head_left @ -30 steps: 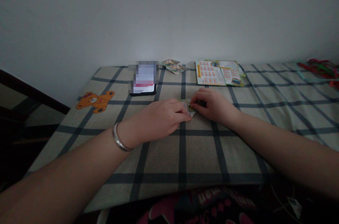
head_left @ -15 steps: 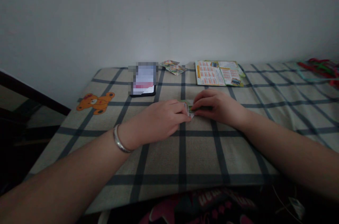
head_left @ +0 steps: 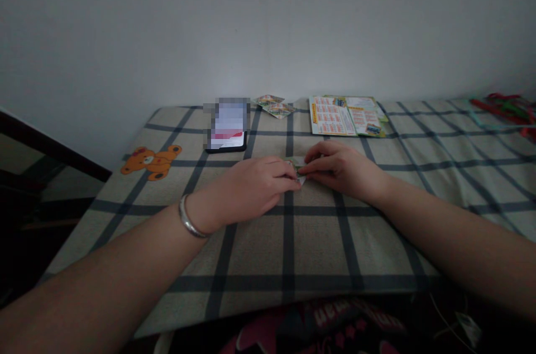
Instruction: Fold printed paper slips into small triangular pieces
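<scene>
A small piece of printed paper [head_left: 297, 162], green and white and seemingly folded, lies between my two hands near the middle of the table. My left hand [head_left: 262, 186], with a silver bangle at the wrist, has its fingers closed on the paper's left side. From the right, the fingertips of my right hand [head_left: 341, 168] pinch and press the same piece. Most of the paper is hidden under the fingers, so its exact shape cannot be made out.
A checked cloth [head_left: 318, 248] covers the table. Toward the wall are a lit phone [head_left: 229, 125], two small printed paper pieces [head_left: 280, 110] and printed leaflets [head_left: 335, 115]. A bear cutout [head_left: 153, 162] lies left; a red and green tangle [head_left: 506, 108] sits far right.
My right fingertips have shifted slightly left over the paper, covering more of it. My left hand stays nearly where it was, still on the paper.
</scene>
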A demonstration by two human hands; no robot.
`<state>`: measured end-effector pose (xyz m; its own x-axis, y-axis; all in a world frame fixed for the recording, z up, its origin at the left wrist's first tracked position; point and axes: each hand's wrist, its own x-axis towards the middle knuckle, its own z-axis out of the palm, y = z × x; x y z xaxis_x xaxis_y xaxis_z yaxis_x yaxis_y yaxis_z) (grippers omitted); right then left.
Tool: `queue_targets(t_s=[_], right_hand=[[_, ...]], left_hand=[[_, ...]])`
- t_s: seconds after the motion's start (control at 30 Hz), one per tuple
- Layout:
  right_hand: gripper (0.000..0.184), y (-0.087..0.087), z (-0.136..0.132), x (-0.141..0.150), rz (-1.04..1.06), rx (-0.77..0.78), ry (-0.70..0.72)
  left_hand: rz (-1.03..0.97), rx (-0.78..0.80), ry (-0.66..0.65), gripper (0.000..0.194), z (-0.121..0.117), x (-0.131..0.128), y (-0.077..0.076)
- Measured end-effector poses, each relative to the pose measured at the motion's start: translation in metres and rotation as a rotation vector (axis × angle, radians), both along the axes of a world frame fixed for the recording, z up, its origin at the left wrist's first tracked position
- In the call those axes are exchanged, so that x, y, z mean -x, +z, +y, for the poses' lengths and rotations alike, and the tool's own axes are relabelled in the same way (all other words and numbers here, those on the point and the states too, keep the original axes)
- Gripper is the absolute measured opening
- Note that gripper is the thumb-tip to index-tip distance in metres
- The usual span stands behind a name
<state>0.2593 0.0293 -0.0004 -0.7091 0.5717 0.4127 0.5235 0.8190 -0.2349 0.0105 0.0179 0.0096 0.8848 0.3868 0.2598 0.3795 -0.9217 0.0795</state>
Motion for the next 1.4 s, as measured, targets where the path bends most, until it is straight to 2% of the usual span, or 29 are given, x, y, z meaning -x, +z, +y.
queue_targets(t_s=[0.37,0.73,1.0,1.23,1.4], right_hand=[[0.020,-0.002,0.004,0.001,-0.016,0.005,-0.046],[0.021,-0.002,0.004,0.001,-0.013,0.021,-0.043],[0.018,-0.002,0.002,0.002,-0.016,-0.028,-0.029],[0.013,0.005,-0.005,-0.003,-0.038,-0.096,-0.080],[0.016,0.005,-0.006,-0.004,-0.061,-0.056,-0.050]], left_hand=[[-0.045,-0.007,-0.004,0.037,0.003,0.001,0.000],[-0.007,-0.038,0.003,0.036,0.001,0.000,0.000],[0.064,-0.053,0.044,0.031,-0.003,-0.004,0.002],[0.067,-0.064,0.061,0.027,-0.006,-0.006,0.004],[0.060,-0.029,0.041,0.030,-0.003,-0.003,0.004]])
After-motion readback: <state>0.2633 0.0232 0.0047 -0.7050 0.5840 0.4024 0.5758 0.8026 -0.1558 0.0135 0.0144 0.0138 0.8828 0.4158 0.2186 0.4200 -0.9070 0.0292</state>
